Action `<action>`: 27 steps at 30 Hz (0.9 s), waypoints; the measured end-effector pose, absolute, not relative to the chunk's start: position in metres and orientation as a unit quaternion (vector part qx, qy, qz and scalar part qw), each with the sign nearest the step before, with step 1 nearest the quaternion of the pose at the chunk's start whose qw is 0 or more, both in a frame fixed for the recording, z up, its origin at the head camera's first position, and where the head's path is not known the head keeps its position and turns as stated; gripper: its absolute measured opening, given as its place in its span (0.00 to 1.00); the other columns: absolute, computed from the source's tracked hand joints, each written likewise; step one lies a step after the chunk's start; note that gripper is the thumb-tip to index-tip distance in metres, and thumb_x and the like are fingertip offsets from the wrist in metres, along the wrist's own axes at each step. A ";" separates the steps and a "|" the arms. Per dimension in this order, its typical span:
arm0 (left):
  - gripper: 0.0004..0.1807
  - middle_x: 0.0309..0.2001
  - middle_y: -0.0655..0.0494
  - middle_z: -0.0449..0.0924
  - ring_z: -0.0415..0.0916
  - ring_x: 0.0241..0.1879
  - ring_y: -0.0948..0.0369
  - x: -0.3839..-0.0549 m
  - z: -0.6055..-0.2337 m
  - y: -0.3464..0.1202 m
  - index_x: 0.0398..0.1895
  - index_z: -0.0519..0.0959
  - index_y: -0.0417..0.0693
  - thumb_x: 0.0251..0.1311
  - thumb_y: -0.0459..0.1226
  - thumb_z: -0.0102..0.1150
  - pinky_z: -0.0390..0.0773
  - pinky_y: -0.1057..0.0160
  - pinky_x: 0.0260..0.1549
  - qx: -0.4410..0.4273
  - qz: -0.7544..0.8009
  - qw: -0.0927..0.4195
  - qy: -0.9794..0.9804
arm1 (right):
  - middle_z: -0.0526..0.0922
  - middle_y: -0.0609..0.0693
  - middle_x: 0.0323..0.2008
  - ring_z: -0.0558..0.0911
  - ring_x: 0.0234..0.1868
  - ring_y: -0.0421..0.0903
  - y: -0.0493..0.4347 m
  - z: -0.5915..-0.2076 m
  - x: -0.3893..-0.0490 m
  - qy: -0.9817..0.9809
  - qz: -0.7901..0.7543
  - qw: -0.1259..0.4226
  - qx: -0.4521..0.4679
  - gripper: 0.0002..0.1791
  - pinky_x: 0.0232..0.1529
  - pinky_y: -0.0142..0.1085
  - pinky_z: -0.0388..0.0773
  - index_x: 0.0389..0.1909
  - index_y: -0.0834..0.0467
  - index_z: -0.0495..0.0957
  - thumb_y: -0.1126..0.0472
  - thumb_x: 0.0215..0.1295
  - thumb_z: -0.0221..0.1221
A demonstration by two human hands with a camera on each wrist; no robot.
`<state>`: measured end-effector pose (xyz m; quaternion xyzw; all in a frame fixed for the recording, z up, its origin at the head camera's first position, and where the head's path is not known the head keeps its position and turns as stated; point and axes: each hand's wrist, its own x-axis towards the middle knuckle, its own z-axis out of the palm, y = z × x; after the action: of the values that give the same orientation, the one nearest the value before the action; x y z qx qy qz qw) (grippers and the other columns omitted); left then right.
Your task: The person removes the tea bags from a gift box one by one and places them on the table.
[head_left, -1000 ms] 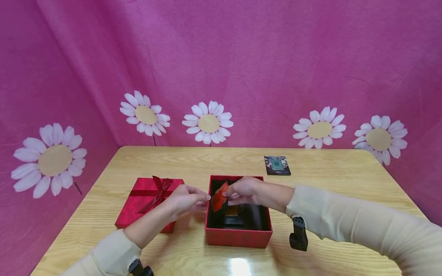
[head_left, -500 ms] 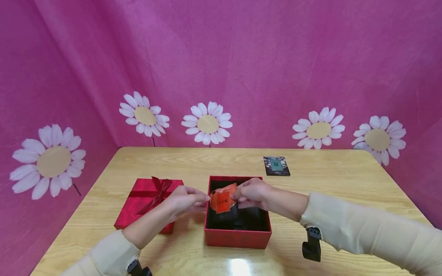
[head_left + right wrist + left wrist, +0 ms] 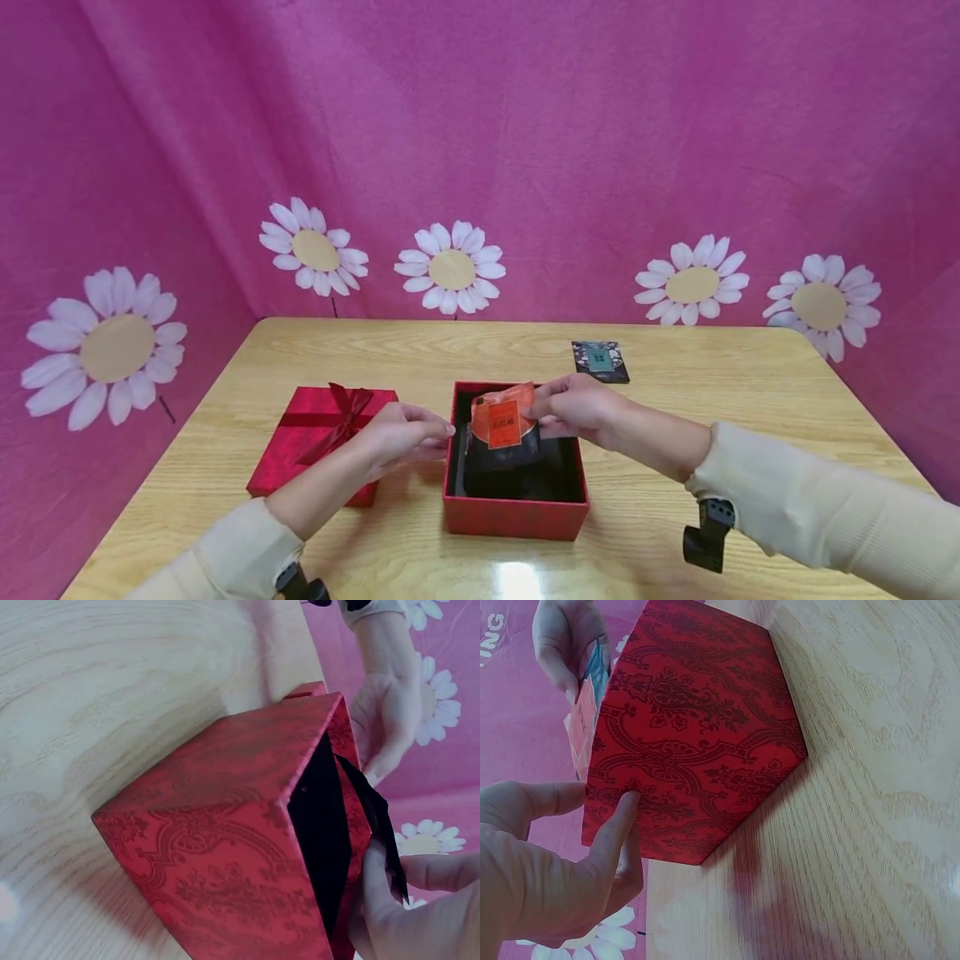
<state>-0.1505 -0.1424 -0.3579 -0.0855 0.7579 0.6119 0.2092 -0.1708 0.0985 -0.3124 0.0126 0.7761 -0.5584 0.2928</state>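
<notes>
An orange and black packet (image 3: 504, 423) with an orange label is tilted at the mouth of the red box (image 3: 517, 518). My right hand (image 3: 588, 408) pinches the packet by its upper right edge. In the right wrist view, the packet's dark back (image 3: 373, 810) shows between thumb and fingers. On the box's left side, my left hand (image 3: 401, 433) grips the wall near the rim. The left wrist view has one fingertip of that left hand (image 3: 547, 877) at the rim and another against the patterned outer wall (image 3: 697, 735). Black lines the inside of the box.
Left of the box lies its red lid (image 3: 300, 446) with a dark red ribbon bow (image 3: 348, 421). A flat dark packet with a teal label (image 3: 600, 361) lies at the back right of the wooden table (image 3: 712, 383). Behind hangs a pink flowered cloth (image 3: 562, 150).
My right hand has moved right and a little up with the packet, whose orange front has turned to face me. The left hand has stayed at the box's left wall.
</notes>
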 end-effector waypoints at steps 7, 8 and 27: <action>0.14 0.47 0.37 0.84 0.86 0.40 0.57 -0.150 -0.359 -0.143 0.46 0.79 0.32 0.61 0.34 0.60 0.84 0.57 0.47 -0.083 0.607 0.207 0.763 | 0.86 0.49 0.36 0.81 0.30 0.35 0.113 -0.310 -0.172 0.767 -0.574 0.287 0.006 0.23 0.44 0.34 0.85 0.58 0.73 0.69 0.66 0.65 0.57; 0.14 0.47 0.37 0.83 0.86 0.40 0.57 -0.150 -0.359 -0.142 0.46 0.79 0.32 0.61 0.34 0.60 0.84 0.57 0.47 -0.083 0.608 0.206 0.762 | 0.86 0.48 0.36 0.81 0.31 0.35 0.115 -0.310 -0.172 0.765 -0.577 0.287 0.003 0.23 0.45 0.34 0.85 0.58 0.73 0.69 0.66 0.65 0.57; 0.15 0.45 0.43 0.85 0.85 0.38 0.60 -0.149 -0.360 -0.141 0.46 0.80 0.33 0.60 0.35 0.61 0.84 0.59 0.47 -0.096 0.595 0.198 0.773 | 0.86 0.41 0.35 0.84 0.36 0.34 0.175 -0.327 -0.186 0.678 -0.659 0.325 -0.012 0.34 0.46 0.29 0.84 0.69 0.74 0.51 0.65 0.68 0.53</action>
<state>-0.1487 -0.1406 -0.3602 -0.0964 0.7728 0.5954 0.1975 -0.1858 0.1755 -0.3266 -0.0124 0.6778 -0.6594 0.3250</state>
